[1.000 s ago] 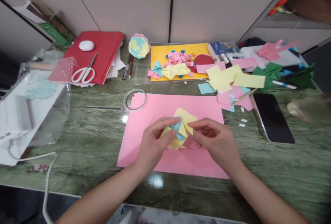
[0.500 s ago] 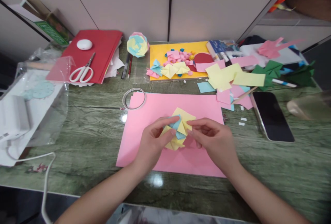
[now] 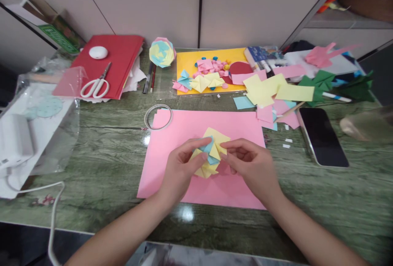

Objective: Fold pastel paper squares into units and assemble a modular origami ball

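Between my two hands is a folded origami piece (image 3: 211, 151) made of yellow and light-blue paper units. My left hand (image 3: 184, 165) grips its left side, the index finger lying over the blue part and the thumb on the near side. With thumb and fingertips my right hand (image 3: 251, 161) pinches the right edge of the yellow paper. The piece is held over a stack of pink paper sheets (image 3: 245, 192). A roll of tape (image 3: 158, 117) lies across the stack's far left corner.
Scissors (image 3: 95, 87) and a white case (image 3: 98, 52) lie on a red folder (image 3: 123, 57). A finished paper ball (image 3: 162, 52) stands near pens (image 3: 149, 80). Folded pieces cover a yellow sheet (image 3: 190, 59); loose paper squares (image 3: 265, 90) and a phone (image 3: 322, 137) lie at right.
The whole view has shifted very slightly. Both hands keep the same hold on the origami piece, with no other visible change.
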Available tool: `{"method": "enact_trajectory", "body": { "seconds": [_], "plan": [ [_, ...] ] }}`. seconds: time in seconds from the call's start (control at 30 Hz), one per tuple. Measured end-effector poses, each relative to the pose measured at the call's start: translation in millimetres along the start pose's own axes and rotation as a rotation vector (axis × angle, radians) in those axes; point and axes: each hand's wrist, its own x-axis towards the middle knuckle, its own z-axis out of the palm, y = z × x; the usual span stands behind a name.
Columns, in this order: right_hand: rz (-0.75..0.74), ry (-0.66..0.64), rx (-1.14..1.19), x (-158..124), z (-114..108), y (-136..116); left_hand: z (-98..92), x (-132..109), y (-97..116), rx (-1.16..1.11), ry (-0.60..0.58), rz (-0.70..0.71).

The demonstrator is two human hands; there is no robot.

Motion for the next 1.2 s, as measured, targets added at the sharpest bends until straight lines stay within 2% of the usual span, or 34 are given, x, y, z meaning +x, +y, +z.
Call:
{"method": "enact_trajectory", "body": {
  "seconds": [0.2,0.53,0.83,1.2],
  "plan": [
    [-0.043,-0.045,-0.007,1.5,-0.6,5.3,-0.5,0.5,-0.5,0.026,-0.004,0.014],
    [0.001,-0.082,0.083,3.7,1.3,7.1,-1.8,-0.1,-0.1,0.147,-0.042,0.087],
    [-0.074,-0.098,0.041,5.4,-1.2,7.8,-2.0,-1.7,1.4,0.228,-0.050,0.141],
    [-0.026,-0.106,0.282,0.8,7.0,10.1,1.3,-2.7,2.9,0.268,-0.060,0.176]
  ]
}}
